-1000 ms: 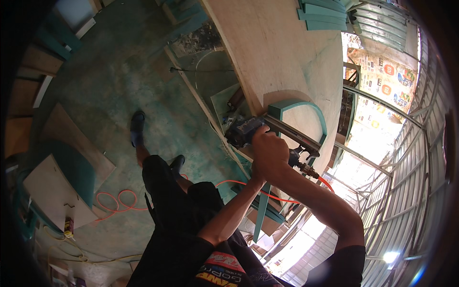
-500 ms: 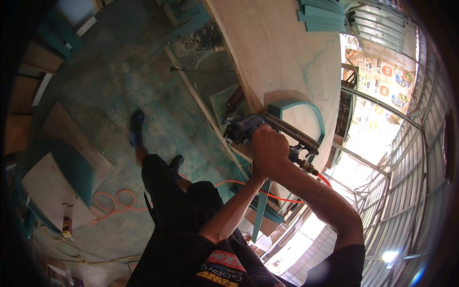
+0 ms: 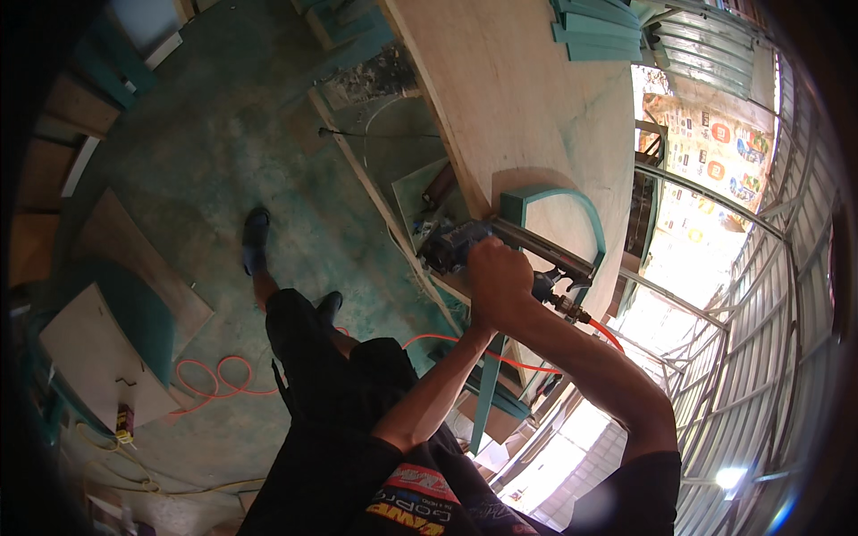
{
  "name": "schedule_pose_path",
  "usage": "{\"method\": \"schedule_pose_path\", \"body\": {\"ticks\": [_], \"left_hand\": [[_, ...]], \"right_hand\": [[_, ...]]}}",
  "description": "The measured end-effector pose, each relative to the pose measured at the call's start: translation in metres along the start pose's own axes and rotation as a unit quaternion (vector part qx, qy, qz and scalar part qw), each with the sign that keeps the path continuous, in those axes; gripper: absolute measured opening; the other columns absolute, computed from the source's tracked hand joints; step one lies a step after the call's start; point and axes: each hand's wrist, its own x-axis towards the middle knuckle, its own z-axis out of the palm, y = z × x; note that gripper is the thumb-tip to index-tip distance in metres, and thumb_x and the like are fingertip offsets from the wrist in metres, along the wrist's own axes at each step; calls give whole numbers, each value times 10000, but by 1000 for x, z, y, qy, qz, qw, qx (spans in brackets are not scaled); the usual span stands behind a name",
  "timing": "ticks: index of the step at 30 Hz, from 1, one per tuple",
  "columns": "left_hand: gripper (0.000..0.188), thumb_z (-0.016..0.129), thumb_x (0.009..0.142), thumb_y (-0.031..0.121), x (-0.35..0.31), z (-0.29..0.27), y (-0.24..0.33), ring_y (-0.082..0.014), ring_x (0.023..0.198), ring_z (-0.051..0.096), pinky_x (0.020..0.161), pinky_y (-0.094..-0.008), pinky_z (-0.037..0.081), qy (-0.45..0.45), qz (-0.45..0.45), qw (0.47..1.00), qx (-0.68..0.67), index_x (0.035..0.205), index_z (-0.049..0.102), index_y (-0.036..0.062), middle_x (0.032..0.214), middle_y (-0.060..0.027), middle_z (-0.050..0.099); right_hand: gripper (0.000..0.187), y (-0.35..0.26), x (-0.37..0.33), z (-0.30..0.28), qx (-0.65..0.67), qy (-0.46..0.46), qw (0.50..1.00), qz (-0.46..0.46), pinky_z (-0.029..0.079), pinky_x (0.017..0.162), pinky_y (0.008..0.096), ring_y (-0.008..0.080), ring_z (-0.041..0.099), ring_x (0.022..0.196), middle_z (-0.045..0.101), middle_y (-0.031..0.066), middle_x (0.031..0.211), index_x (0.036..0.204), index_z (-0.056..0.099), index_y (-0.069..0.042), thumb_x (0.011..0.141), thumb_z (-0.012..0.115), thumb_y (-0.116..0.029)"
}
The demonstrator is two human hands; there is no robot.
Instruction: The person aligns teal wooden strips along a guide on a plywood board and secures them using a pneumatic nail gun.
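My right hand (image 3: 499,272) is closed round the grip of a dark pneumatic nail gun (image 3: 460,246), tilted over the table's edge. The nail gun's long magazine lies across a teal curved wooden frame (image 3: 585,210), which rests on the pale plywood table. My left hand (image 3: 488,314) reaches under the right one, its wrist crossing below. The left fingers are hidden behind my right hand, so what they hold cannot be seen. An orange air hose (image 3: 604,333) joins the nail gun at its fitting.
The plywood tabletop (image 3: 509,98) stretches away, with teal boards (image 3: 597,31) stacked at its far end. Orange hose (image 3: 214,380) loops across the floor. A curved teal-and-white panel piece (image 3: 98,357) stands at the left. Teal strips (image 3: 485,393) lie below the table's near end.
The nail gun and my right hand have shifted very slightly left. Both arms otherwise keep the same pose, and the curved frame stays nearly in place.
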Motion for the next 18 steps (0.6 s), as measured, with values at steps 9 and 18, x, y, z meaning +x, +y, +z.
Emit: {"method": "schedule_pose_path", "body": {"ticks": [9, 18], "left_hand": [[689, 667, 948, 328, -4, 3, -11, -305, 1124, 658, 938, -419, 516, 14, 5, 1000, 5, 1506, 368, 56, 1232, -215, 657], [710, 625, 987, 346, -6, 6, -5, -356, 1117, 663, 932, -421, 516, 5, 14, 999, 47, 1524, 340, -19, 1216, -316, 640]], "right_hand": [[365, 25, -74, -28, 146, -29, 988, 31, 600, 679, 431, 358, 737, 796, 714, 235, 826, 1151, 554, 65, 856, 658, -122], [504, 68, -198, -5, 535, -34, 833, 138, 514, 809, 550, 470, 659, 924, 690, 258, 946, 1329, 508, -50, 851, 636, -143]]}}
